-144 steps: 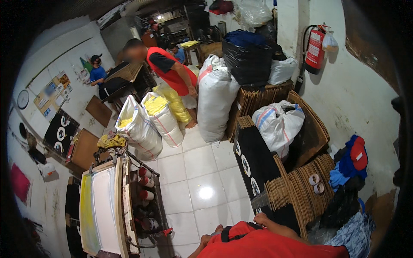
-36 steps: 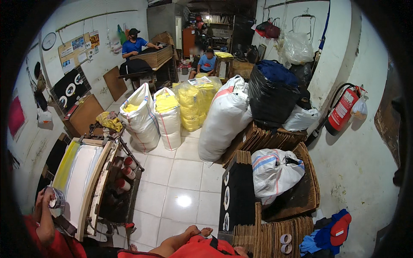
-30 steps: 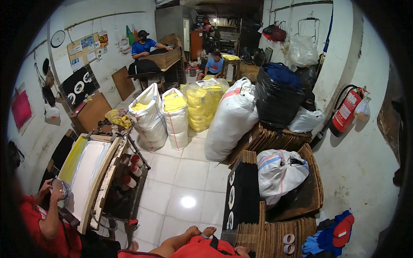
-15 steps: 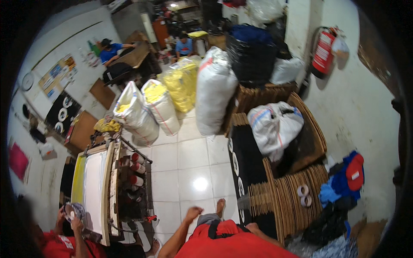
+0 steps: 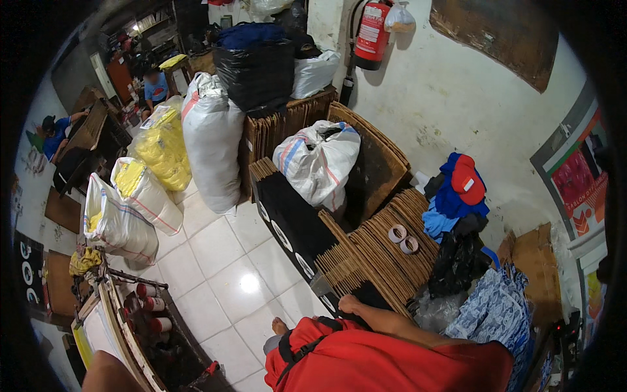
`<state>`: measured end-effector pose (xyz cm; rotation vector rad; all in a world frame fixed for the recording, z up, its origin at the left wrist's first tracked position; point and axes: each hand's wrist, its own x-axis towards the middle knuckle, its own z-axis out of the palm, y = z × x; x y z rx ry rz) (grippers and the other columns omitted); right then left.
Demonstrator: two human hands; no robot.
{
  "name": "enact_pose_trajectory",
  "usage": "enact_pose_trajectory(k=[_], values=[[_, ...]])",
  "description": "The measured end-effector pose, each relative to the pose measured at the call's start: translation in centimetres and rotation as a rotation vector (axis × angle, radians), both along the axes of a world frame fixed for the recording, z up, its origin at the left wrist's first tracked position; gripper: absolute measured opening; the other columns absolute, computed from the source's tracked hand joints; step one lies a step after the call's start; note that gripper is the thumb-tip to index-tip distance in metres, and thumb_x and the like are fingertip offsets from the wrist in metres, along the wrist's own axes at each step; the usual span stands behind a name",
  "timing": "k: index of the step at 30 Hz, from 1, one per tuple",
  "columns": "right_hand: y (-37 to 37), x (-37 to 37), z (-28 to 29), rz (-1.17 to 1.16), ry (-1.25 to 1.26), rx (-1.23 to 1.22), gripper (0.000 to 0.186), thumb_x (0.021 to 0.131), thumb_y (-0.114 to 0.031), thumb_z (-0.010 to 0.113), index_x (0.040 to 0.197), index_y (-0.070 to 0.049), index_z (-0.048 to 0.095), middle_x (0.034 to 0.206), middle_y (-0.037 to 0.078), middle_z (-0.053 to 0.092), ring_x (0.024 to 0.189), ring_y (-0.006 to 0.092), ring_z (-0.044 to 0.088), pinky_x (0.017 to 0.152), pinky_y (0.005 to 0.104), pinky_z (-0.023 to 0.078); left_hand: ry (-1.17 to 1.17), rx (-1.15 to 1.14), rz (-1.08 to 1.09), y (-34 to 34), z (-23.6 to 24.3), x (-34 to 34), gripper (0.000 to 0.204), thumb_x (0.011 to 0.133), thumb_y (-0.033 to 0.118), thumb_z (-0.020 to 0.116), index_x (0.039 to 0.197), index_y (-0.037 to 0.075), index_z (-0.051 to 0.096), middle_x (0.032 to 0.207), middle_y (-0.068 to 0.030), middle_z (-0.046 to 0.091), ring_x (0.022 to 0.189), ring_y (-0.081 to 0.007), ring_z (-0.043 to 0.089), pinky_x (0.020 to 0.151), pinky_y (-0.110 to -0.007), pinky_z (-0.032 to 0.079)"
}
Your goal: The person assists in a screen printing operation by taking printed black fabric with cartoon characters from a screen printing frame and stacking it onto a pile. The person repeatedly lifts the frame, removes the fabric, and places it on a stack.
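Note:
My right hand [image 5: 349, 304] rests at the near end of a row of thin brown boards [image 5: 346, 264]. Its fingers look curled, and whatever lies under them is hidden. Black cloth or sheeting with white rings [image 5: 287, 222] covers the far part of that row and shows again beside the hand. Two tape rolls [image 5: 403, 239] lie on the larger stack of upright boards [image 5: 379, 225] past my right forearm. My left hand is out of view. A bare limb at the lower left edge is cut off, and I cannot tell whose it is.
A tied white sack [image 5: 320, 163] sits beside the boards. Tall sacks [image 5: 212, 144] stand beyond the tiled floor [image 5: 241, 281]. At lower left is a framed table [image 5: 121, 326] with cans below. Clothes and a red cap [image 5: 468, 179] lie at right. Two people work far left.
My view has swung to the right, so the room has shifted left. The nearby co-worker and my left hand have left the picture. My right hand remains by the boards.

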<state>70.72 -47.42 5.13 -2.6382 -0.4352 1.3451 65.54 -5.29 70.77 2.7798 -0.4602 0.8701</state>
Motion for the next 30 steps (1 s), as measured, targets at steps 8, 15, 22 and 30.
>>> enact_pose_trajectory(k=[8, 15, 22, 30], values=[[6.0, -0.6, -4.3, 0.576, -0.165, 0.075, 0.027, 0.069, -0.027, 0.054, 0.076, -0.004, 0.067, 0.084, 0.016, 0.064, 0.078, 0.0316, 0.062, 0.070, 0.0415, 0.048, 0.157, 0.042, -0.068, 1.3, -1.7, -0.6, 0.033, 0.088, 0.029, 0.048, 0.092, -0.002, 0.059, 0.082, -0.0094, 0.059, 0.075, -0.0185, 0.056, 0.072, -0.029, 0.044], [10.6, -1.2, -1.3, 0.046, 0.019, 0.289, 0.021, 0.069, -0.027, 0.060, 0.078, -0.010, 0.068, 0.079, 0.012, 0.065, 0.070, 0.0247, 0.063, 0.064, 0.0365, 0.049, 0.203, 0.030, -0.056, 2.0, -1.9, -1.8, 0.037, 0.089, 0.030, 0.046, 0.091, -0.004, 0.059, 0.082, -0.0123, 0.059, 0.074, -0.0207, 0.057, 0.070, -0.030, 0.045], [10.2, 0.5, -1.6, 0.440, -0.160, 0.147, 0.019, 0.072, -0.025, 0.058, 0.075, -0.008, 0.068, 0.078, 0.014, 0.065, 0.071, 0.0238, 0.063, 0.065, 0.0356, 0.049, 0.224, 0.013, -0.016, 2.0, -2.2, -3.2, 0.041, 0.089, 0.032, 0.044, 0.090, -0.006, 0.058, 0.082, -0.0152, 0.059, 0.073, -0.0229, 0.058, 0.068, -0.031, 0.046], [6.4, -0.2, -3.6, 0.369, -0.024, 0.126, 0.024, 0.075, -0.024, 0.053, 0.082, -0.007, 0.068, 0.083, 0.016, 0.064, 0.074, 0.0288, 0.062, 0.066, 0.0382, 0.049, 0.215, -0.023, 0.094, 0.6, -2.0, -6.4, 0.045, 0.090, 0.034, 0.042, 0.089, -0.009, 0.057, 0.082, -0.0184, 0.059, 0.072, -0.0255, 0.059, 0.066, -0.033, 0.047]])
